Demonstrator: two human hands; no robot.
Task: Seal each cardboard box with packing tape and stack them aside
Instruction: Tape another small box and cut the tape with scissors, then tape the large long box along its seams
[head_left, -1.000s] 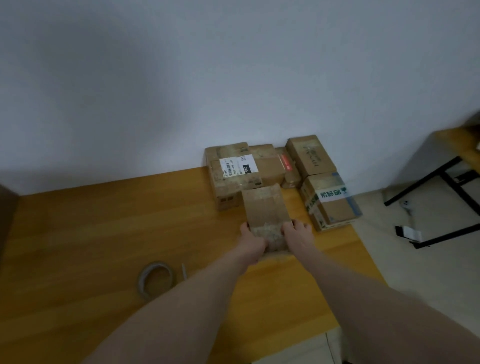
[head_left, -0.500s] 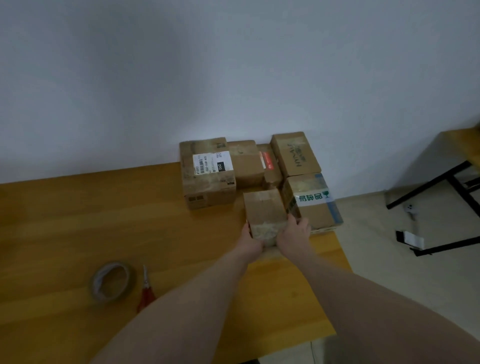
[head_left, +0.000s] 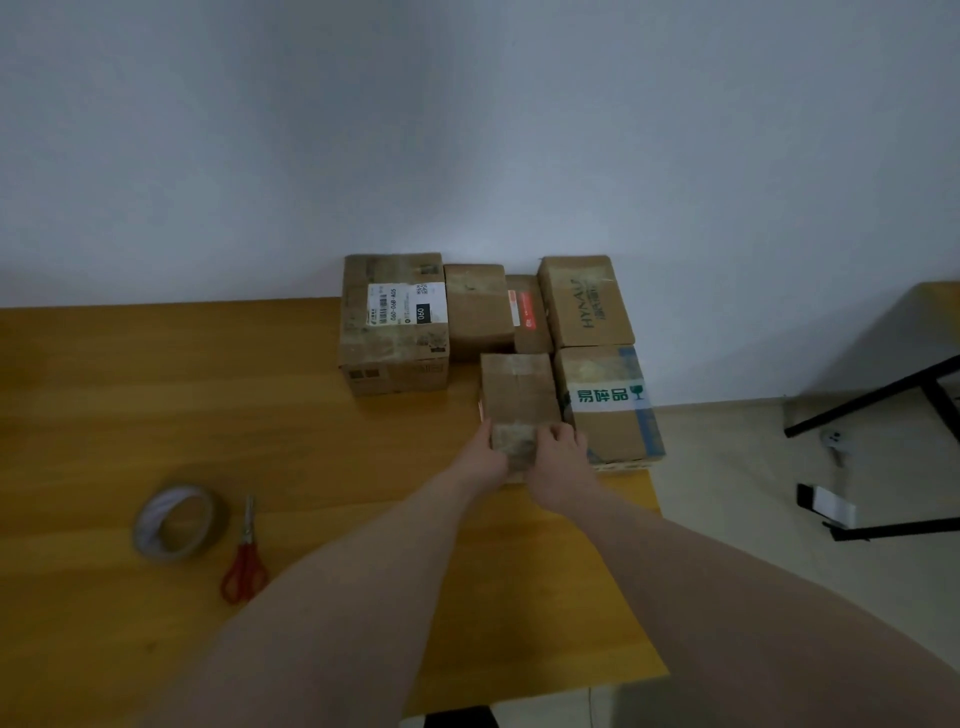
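While both arms reach forward over the wooden table, the left hand and the right hand clasp the near end of a small cardboard box, one on each side, fingers curled against its taped front edge. That box stands on the table toward the right edge, extending away from the hands, touching or just beside the box with green characters on its right. Behind it sit a plain box, a box with a red label and a box printed HYNAU; a larger labelled box lies to the left. Well apart, at the near left, a tape roll lies beside red-handled scissors.
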